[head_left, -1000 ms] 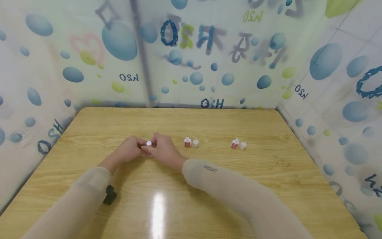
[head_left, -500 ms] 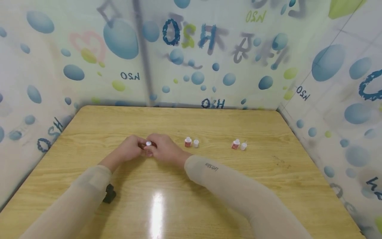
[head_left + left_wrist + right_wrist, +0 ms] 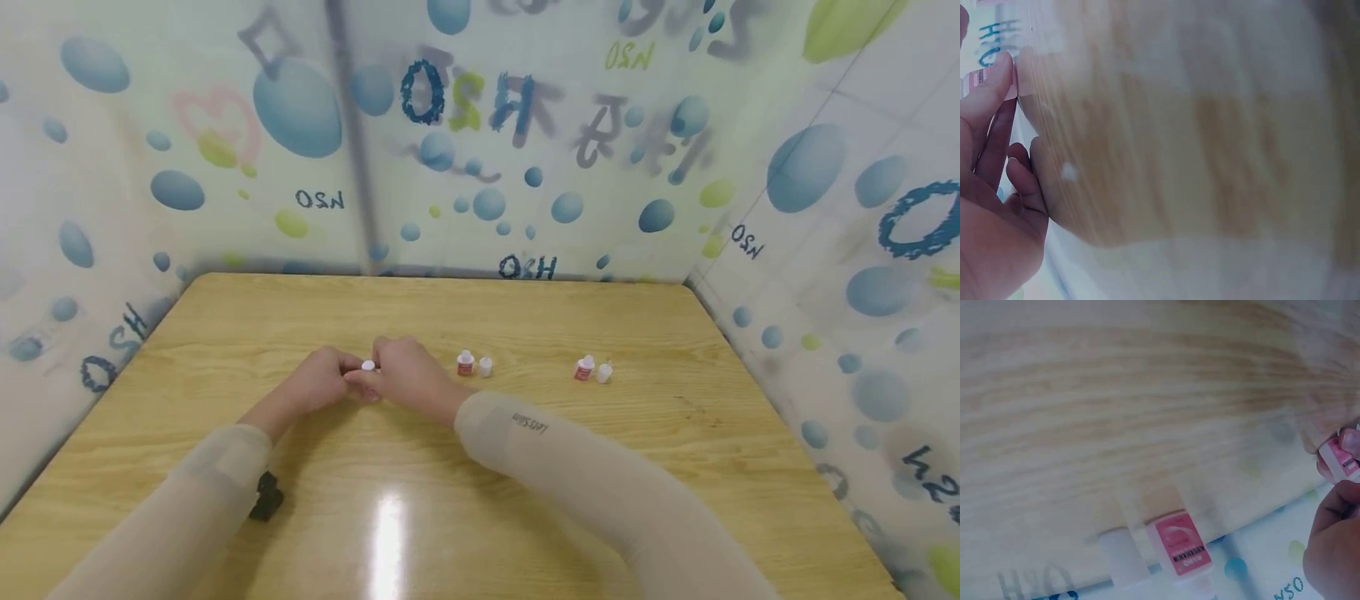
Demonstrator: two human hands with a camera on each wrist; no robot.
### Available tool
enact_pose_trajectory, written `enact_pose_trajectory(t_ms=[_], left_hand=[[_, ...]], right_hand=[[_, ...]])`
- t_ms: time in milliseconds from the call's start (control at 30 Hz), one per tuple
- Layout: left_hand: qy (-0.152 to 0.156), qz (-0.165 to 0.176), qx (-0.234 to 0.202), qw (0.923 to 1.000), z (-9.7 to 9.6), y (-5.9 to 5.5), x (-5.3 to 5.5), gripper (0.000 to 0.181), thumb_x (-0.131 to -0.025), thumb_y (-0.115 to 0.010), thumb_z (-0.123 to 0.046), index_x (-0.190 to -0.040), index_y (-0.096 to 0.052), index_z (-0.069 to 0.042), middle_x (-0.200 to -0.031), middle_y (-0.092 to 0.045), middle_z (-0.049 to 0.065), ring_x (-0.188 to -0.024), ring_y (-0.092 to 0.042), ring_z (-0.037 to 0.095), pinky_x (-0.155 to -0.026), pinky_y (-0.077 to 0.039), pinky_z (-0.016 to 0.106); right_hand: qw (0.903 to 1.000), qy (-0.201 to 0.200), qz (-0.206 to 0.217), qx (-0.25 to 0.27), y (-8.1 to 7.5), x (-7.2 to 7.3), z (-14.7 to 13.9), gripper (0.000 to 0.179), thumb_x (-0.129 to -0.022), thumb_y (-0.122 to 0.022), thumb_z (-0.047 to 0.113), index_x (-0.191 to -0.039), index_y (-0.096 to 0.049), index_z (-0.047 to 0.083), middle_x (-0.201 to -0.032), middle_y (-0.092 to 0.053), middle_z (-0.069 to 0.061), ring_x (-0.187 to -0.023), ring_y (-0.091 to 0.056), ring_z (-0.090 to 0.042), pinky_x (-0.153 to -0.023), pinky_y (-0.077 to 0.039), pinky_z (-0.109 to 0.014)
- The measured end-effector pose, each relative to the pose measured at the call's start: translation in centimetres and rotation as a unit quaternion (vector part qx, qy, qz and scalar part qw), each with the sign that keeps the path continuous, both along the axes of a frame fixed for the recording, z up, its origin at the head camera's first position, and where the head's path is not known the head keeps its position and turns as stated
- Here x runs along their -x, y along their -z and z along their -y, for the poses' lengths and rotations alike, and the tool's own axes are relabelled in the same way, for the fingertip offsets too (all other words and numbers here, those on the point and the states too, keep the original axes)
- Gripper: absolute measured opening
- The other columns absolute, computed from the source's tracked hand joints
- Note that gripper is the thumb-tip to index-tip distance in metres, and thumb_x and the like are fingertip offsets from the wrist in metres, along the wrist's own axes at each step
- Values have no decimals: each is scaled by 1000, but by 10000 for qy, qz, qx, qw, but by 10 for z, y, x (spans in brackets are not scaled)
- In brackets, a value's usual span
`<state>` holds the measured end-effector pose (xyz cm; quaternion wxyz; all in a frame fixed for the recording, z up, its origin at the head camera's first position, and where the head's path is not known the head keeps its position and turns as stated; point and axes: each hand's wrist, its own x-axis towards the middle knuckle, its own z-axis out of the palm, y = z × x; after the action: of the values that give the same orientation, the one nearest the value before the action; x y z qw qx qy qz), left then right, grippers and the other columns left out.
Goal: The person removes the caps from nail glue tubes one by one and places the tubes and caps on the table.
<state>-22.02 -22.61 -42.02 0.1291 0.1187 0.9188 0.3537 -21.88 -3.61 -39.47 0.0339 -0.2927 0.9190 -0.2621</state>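
My left hand (image 3: 318, 379) holds a small white bottle (image 3: 975, 80) with a pink label between thumb and fingers, low over the table. Its white top (image 3: 367, 365) shows between both hands in the head view. My right hand (image 3: 408, 375) pinches the bottle at that white cap, with the thumb crossing in front of it. The fingers hide most of the bottle. To the right of the hands stand another pink-labelled bottle (image 3: 465, 364) and a loose white cap (image 3: 485, 367). Both also appear in the right wrist view, the bottle (image 3: 1180, 545) beside the cap (image 3: 1124, 557).
Farther right on the wooden table (image 3: 480, 317) stand a third bottle (image 3: 584, 367) and its neighbouring white cap (image 3: 604, 372). A small black object (image 3: 266, 497) lies beside the left sleeve. A patterned wall covering (image 3: 450, 200) rises behind the table.
The right fingers and thumb have shifted around the bottle's cap, and the thumb now reaches farther left across it. Left hand and standing bottles keep their places; the head view shifts slightly.
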Motion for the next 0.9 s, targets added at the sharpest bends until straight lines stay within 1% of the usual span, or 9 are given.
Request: enact_pose_trajectory(t_ms=[100,200,333,467,600,733,900], left_hand=[[-33,26,35,10000,1,0,-2,21,-89,-87,-26,-105,-85,-13,-103,-83,3,-87,-58,14,-84,-50,31],[-70,114,-15,9999,0,-1,-3,20,-89,-87,-26,-104,-84,-14,-103,-83,2,-86,-58,14,-84,-49,31],[-82,169,-79,9998,-1,-1,-2,19,-88,-87,-26,-103,-84,-14,-102,-83,1,-87,-58,14,-84,-49,31],[-88,166,-82,9998,-1,-1,-2,20,-88,-87,-24,-105,-84,-13,-103,-83,2,-88,-59,14,-85,-49,31],[-112,220,-118,9996,-1,1,0,19,-89,-86,-20,-106,-84,-13,-104,-83,3,-90,-62,14,-86,-50,30],[-141,228,-120,9996,-1,0,1,18,-89,-84,-16,-107,-84,-10,-104,-83,3,-89,-59,15,-84,-49,30],[-140,201,-67,9997,-2,1,1,19,-90,-82,-12,-108,-83,-7,-102,-81,5,-86,-56,17,-80,-48,30]], right_hand=[[9998,-33,-121,159,5,-1,0,41,-102,-71,44,-82,-56,12,-59,-44,8,-52,-38,-3,-49,-31,-16],[9994,-93,-211,272,10,-1,-1,35,-106,-68,36,-84,-57,12,-60,-45,8,-52,-39,-2,-50,-31,-15],[9983,-205,-286,475,13,1,-3,27,-107,-66,26,-86,-59,10,-62,-49,6,-53,-40,-3,-51,-32,-15],[9976,-269,-287,563,15,2,-4,25,-107,-66,26,-88,-61,10,-63,-52,6,-54,-42,-2,-51,-34,-14],[9974,-297,-349,555,18,3,-4,25,-107,-65,26,-87,-59,12,-63,-50,7,-53,-40,-1,-51,-32,-14],[9969,-364,-453,537,19,4,-4,26,-107,-62,22,-84,-56,12,-62,-45,6,-53,-38,-3,-51,-30,-15],[9969,-436,-514,394,18,3,-4,24,-107,-60,20,-86,-55,12,-64,-46,5,-55,-40,-6,-52,-31,-16]])
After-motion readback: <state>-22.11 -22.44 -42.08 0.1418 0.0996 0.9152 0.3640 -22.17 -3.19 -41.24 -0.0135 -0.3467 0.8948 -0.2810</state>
